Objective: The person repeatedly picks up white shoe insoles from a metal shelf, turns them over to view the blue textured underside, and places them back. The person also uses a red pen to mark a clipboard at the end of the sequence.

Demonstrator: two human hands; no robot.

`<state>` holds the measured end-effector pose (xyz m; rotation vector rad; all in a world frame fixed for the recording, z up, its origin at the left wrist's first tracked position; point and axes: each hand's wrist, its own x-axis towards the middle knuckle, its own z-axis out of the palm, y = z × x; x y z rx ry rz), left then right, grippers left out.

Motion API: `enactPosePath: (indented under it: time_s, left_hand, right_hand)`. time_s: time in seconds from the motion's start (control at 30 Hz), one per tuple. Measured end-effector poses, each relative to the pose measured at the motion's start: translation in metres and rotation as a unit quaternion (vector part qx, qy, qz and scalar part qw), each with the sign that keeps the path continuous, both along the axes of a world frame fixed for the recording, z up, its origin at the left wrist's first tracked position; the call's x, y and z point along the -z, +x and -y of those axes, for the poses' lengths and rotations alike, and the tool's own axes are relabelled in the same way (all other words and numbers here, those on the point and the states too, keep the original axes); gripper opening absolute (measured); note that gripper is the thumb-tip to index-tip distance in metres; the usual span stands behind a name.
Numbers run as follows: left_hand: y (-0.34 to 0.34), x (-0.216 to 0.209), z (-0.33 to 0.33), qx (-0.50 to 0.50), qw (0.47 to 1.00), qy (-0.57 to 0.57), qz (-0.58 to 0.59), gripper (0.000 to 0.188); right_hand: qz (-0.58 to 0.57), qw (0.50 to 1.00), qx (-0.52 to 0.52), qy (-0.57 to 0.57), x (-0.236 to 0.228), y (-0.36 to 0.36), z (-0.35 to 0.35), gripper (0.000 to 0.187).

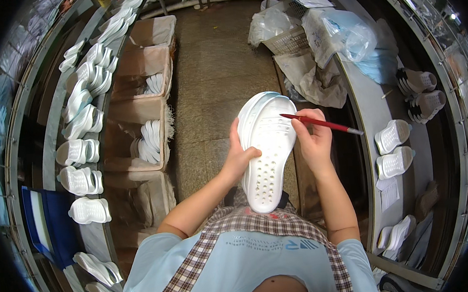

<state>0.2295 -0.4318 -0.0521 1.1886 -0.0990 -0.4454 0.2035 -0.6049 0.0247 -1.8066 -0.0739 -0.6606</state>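
The bench [91, 232] is running left of your left hand, with cloth-lined bins [126, 113] standing between them. The white shoe sole [270, 162] is sitting between your hands, narrower end toward you. Your left hand [238, 156] is gripping its left edge, thumb on the face. Your right hand [316, 140] is pinching the slender red tool [327, 123]; tip contact is remaining unclear. You are apparently detailing the sole's upper face; the next move is calling for steady support and fine tip control.
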Motion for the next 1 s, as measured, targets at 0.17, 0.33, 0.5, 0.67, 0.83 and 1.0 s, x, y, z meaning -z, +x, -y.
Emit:
enactPosePath:
  time_s: [0.17,0.33,0.5,0.67,0.83,1.0]
  left_hand:
    - [-0.005,0.005,-0.008,-0.017,0.998,-0.004,0.053,0.102]
    - [-0.005,0.01,-0.017,-0.047,0.994,0.044,0.089,0.103]
    - [-0.009,0.006,-0.021,-0.059,0.988,0.072,0.12,0.104]
    - [-0.01,-0.002,-0.024,-0.068,0.976,0.147,0.148,0.104]
    - [-0.01,-0.007,-0.026,-0.064,0.975,0.148,0.155,0.105]
    - [-0.008,-0.012,-0.03,-0.057,0.967,0.169,0.182,0.104]
  right_hand:
    - [0.085,0.961,0.073,-0.252,-0.004,0.011,-0.005,0.013]
    - [0.089,0.995,0.04,0.004,-0.022,0.006,0.006,0.009]
    - [0.005,0.99,-0.13,0.054,-0.053,0.023,0.008,0.011]
    - [0.054,0.973,-0.1,-0.203,-0.067,0.046,-0.002,0.008]
    - [0.052,0.95,-0.113,-0.287,-0.071,0.054,0.001,0.006]
    - [0.0,0.989,-0.147,0.007,-0.082,0.046,0.011,0.007]
